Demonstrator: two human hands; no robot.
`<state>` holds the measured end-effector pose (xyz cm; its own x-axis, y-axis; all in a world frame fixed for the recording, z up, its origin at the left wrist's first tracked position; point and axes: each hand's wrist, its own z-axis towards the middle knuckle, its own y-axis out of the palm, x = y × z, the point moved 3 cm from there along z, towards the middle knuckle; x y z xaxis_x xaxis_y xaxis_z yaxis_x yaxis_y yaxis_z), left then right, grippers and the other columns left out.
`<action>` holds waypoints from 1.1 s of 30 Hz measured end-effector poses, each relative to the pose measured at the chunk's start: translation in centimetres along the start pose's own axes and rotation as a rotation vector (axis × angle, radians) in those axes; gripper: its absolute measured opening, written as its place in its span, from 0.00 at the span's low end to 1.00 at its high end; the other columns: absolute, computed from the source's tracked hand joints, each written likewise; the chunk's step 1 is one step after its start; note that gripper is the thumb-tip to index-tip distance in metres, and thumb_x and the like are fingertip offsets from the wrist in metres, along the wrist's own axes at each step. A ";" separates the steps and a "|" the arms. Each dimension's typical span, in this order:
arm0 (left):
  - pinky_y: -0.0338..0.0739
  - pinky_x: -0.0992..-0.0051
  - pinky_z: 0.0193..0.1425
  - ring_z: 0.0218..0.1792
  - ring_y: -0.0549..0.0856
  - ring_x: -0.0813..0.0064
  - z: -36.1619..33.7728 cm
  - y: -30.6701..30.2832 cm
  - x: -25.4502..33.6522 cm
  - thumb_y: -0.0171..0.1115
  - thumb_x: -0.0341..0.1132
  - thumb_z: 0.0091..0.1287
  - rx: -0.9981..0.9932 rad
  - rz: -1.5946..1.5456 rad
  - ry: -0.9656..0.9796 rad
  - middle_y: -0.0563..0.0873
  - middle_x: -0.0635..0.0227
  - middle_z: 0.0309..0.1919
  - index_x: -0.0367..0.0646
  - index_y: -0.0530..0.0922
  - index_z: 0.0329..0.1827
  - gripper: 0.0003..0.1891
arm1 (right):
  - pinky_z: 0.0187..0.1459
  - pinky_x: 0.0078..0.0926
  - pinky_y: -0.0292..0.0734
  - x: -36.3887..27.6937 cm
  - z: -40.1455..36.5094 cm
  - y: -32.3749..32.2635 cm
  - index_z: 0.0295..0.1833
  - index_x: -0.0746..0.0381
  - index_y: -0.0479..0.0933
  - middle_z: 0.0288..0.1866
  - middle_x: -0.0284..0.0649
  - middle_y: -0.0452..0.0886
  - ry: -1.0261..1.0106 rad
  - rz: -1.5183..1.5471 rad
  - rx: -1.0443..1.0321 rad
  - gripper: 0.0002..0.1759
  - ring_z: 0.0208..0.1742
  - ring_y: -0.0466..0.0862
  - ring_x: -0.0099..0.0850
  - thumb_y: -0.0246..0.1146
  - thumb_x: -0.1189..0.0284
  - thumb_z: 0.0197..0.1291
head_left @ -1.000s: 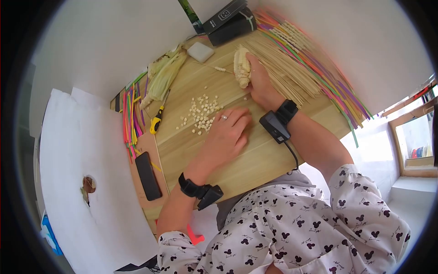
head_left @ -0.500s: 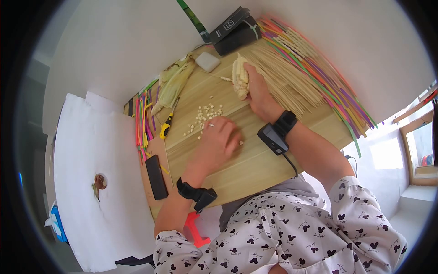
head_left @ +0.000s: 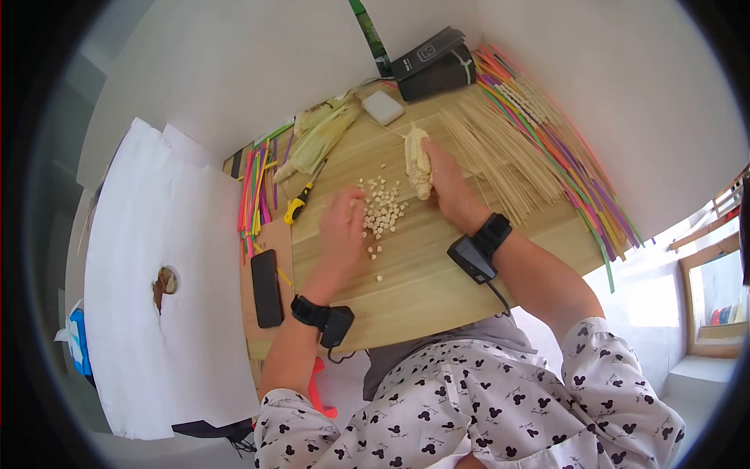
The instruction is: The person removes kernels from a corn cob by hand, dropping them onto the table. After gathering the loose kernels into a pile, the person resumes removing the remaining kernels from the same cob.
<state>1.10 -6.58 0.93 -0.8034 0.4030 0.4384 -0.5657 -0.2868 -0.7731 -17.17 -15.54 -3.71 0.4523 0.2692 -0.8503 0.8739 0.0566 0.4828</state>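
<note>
My right hand (head_left: 451,187) is closed around a pale ear of corn (head_left: 418,160), held upright above the wooden table, with part of its rows bare near the bottom end. A loose pile of corn kernels (head_left: 383,213) lies on the tabletop between my hands, with a few strays nearer me. At the left edge of that pile is my left hand (head_left: 342,227), smeared by motion, so its fingers cannot be read clearly. Corn husks (head_left: 320,141) lie at the back left, beyond my left hand.
A yellow-black screwdriver (head_left: 298,205), a black phone (head_left: 267,289) and colored sticks (head_left: 251,191) are on the left. At the back sit a white case (head_left: 383,108) and a black box (head_left: 437,74). Thin wooden sticks (head_left: 508,156) and more colored strips (head_left: 582,168) spread along the right.
My left hand has swung left, off the near side of the kernels to their left edge, uncovering more of the pile. The right hand still grips the corn; the whole view has shifted slightly.
</note>
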 end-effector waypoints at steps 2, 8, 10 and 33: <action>0.73 0.72 0.52 0.46 0.79 0.67 -0.6 -1.7 -2.5 0.53 0.31 0.73 0.172 0.014 -0.184 0.80 0.63 0.42 0.38 0.75 0.48 0.08 | 0.19 0.19 0.64 0.6 0.2 0.1 0.37 0.57 0.75 0.26 0.29 0.74 -0.067 -0.010 -0.061 0.23 0.23 0.74 0.18 0.50 0.49 0.71; 0.73 0.74 0.53 0.46 0.79 0.75 -2.7 0.6 -7.9 0.53 0.33 0.73 0.368 -0.269 -0.526 0.81 0.63 0.43 0.34 0.74 0.52 0.11 | 0.20 0.17 0.64 0.2 -0.5 0.5 0.39 0.57 0.74 0.27 0.27 0.74 -0.087 -0.063 -0.024 0.20 0.23 0.72 0.17 0.50 0.52 0.73; 0.73 0.74 0.53 0.46 0.79 0.75 -1.6 1.9 -6.6 0.53 0.33 0.73 0.337 -0.351 -0.497 0.81 0.63 0.42 0.35 0.74 0.52 0.11 | 0.22 0.17 0.65 0.6 -0.2 0.4 0.40 0.57 0.75 0.27 0.27 0.74 -0.088 -0.079 -0.062 0.20 0.24 0.72 0.17 0.49 0.53 0.73; 0.71 0.71 0.62 0.58 0.78 0.63 3.1 -0.2 -1.0 0.55 0.31 0.71 -0.511 -0.414 -0.176 0.81 0.60 0.54 0.39 0.78 0.55 0.13 | 0.38 0.21 0.76 1.1 0.6 -0.3 0.53 0.64 0.76 0.37 0.36 0.81 0.004 0.084 -0.081 0.23 0.37 0.83 0.24 0.52 0.53 0.72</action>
<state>1.48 -9.61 2.04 -0.5818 0.2317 0.7796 -0.7092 0.3247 -0.6258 -16.78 -15.85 -4.91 0.5222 0.2798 -0.8056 0.8159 0.1111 0.5675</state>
